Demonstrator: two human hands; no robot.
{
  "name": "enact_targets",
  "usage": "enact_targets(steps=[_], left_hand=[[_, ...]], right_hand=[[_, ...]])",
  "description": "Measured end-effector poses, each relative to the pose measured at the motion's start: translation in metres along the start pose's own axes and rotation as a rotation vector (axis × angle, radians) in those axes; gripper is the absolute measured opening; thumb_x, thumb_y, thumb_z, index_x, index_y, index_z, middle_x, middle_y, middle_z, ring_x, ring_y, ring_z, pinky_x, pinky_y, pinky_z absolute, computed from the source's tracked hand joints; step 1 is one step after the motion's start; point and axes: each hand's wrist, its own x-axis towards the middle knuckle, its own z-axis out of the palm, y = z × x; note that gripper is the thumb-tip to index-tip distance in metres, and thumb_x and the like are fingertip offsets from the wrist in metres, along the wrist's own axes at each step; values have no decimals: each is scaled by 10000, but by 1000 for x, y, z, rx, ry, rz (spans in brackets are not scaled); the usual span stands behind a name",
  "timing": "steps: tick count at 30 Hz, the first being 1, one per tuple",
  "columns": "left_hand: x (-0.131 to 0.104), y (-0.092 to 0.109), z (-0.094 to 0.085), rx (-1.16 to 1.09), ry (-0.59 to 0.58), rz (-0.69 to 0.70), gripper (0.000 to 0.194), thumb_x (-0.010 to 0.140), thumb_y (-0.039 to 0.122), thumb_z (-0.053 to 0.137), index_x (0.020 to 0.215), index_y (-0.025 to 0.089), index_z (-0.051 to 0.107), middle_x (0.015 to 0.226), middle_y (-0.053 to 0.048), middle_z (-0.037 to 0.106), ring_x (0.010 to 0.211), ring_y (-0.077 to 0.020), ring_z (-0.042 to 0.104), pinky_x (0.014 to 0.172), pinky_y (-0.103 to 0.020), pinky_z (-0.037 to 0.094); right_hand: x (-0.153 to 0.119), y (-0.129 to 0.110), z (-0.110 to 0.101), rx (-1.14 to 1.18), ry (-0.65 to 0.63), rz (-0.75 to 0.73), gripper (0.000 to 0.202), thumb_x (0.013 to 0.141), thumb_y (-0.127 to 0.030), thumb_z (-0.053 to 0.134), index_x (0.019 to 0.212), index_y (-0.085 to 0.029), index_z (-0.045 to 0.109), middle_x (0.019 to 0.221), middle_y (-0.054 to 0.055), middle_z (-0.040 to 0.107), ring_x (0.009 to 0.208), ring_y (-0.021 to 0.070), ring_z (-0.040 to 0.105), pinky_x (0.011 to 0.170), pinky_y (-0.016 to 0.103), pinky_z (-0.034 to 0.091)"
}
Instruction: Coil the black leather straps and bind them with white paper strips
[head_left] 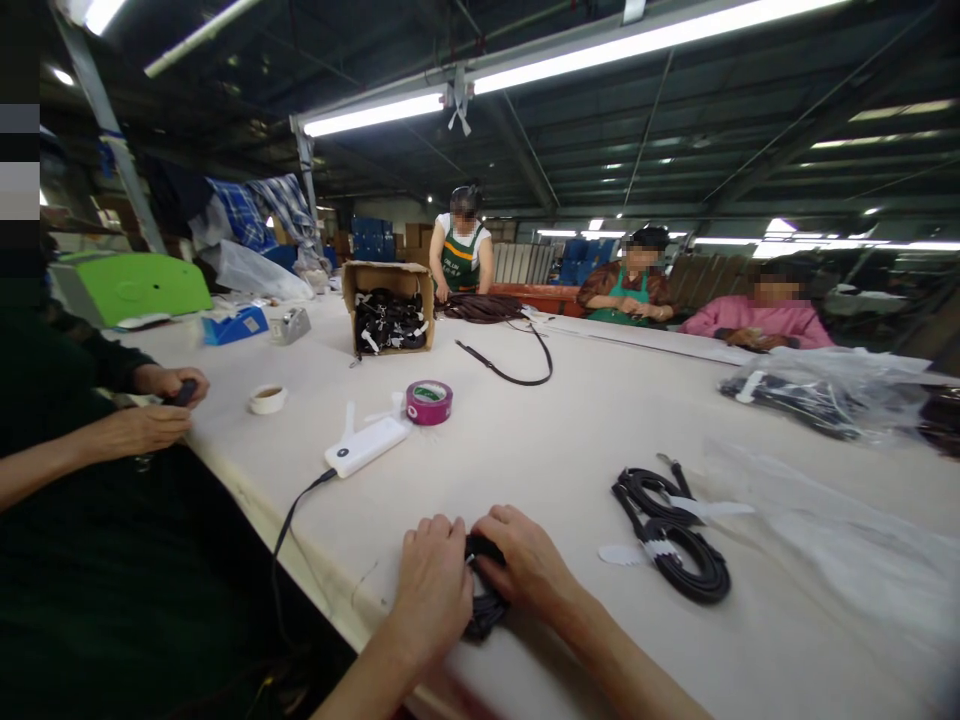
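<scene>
Near the table's front edge, a coiled black strap (489,612) lies between my two hands, partly hidden by them. My left hand (436,572) is closed on its left side, fingers pressed together along the coil. From the right, my right hand (523,562) grips the coil's upper part, with thumb and fingers curled around it. To the right lie more coiled black straps (694,560) with white tags and a metal clip. A white power bank (367,446) with a black cable lies ahead to the left, beside a roll of purple tape (429,403).
A cardboard box (425,310) of black straps and a strap pile (480,307) stand farther back. Plastic bags (840,500) cover the right side. A co-worker's hands (161,410) hold a dark item at left, near a white tape roll (268,400). Several people work beyond.
</scene>
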Motion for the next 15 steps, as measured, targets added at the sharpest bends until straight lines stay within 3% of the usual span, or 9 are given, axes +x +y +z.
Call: enact_targets(steps=[2, 5, 10, 13, 15], left_hand=[[-1, 0, 5, 0, 31, -59, 376, 837, 86, 404, 1160, 140, 589, 1123, -114, 576, 1071, -285, 487, 953, -438, 372], [3, -1, 13, -51, 65, -78, 440, 849, 47, 350, 1234, 105, 555, 1186, -136, 565, 1120, -276, 479, 1020, -425, 355], [28, -10, 10, -108, -24, -40, 420, 836, 37, 371, 1179, 72, 610, 1219, -156, 586, 1186, -287, 477, 1111, -425, 299], [41, -12, 7, -134, -29, -54, 473, 821, 26, 396, 1259, 55, 572, 1338, -180, 532, 1309, -301, 399, 1168, -437, 223], [46, -10, 10, -183, -33, -84, 469, 805, 28, 416, 1242, 38, 587, 1340, -211, 527, 1319, -347, 387, 1142, -498, 259]], right_hand=[[0, 0, 1, 9, 5, 5, 145, 786, -151, 578, 912, -185, 642, 944, 63, 639, 912, 208, 557, 787, 287, 425], [2, 0, 4, 8, 11, 7, 163, 773, -141, 592, 921, -187, 641, 961, 59, 643, 924, 208, 558, 800, 286, 428], [20, 7, 9, -32, 32, 23, 190, 793, -113, 530, 937, -159, 646, 979, 102, 658, 947, 243, 580, 828, 330, 443], [36, 14, 1, -47, -25, 35, 205, 752, -130, 559, 928, -145, 661, 980, 131, 680, 920, 271, 613, 810, 362, 459], [49, 16, -12, -31, -97, 9, 193, 673, -128, 616, 849, -164, 684, 881, 90, 709, 821, 249, 642, 725, 322, 474]])
